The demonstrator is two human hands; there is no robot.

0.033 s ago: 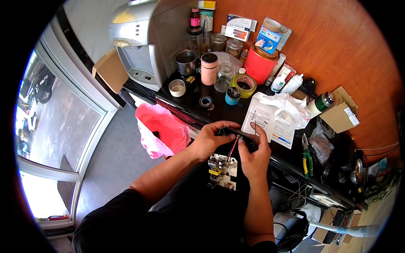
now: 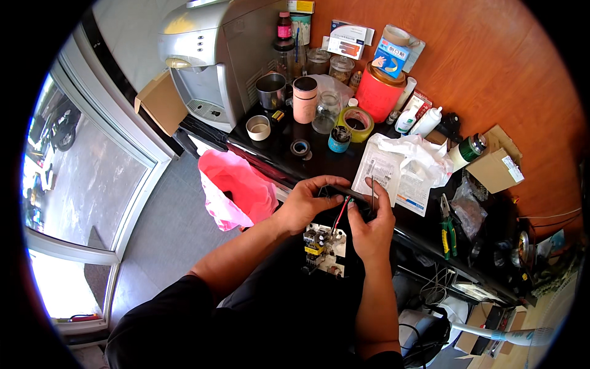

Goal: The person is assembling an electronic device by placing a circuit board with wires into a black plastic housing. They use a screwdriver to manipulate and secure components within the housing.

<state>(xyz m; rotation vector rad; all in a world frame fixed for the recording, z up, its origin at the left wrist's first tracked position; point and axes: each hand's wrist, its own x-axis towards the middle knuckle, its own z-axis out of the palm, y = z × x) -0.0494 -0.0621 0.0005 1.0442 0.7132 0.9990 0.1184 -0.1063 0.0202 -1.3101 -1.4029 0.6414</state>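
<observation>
My left hand (image 2: 307,206) is closed on the left side of a black housing (image 2: 335,191), with its thumb laid across the near part. My right hand (image 2: 373,227) grips the right side of that housing, its thumb tip close to the wire ends. A thin dark rod (image 2: 372,195) stands up beside the right fingers; its kind is unclear. Red and black wires (image 2: 341,215) run from the housing down to a circuit board (image 2: 332,246). The board carries a yellow-banded transformer (image 2: 313,250) and hangs below my hands, in front of my dark clothes. The housing's inside is mostly hidden.
A black counter (image 2: 276,150) holds a steel mug (image 2: 271,91), a pink tumbler (image 2: 305,101), a glass jar (image 2: 327,114), tape rolls (image 2: 356,123), printed sheets (image 2: 410,194) and green-handled pliers (image 2: 448,234). A pink bag-lined bin (image 2: 236,190) stands left. A silver water dispenser (image 2: 209,67) stands behind.
</observation>
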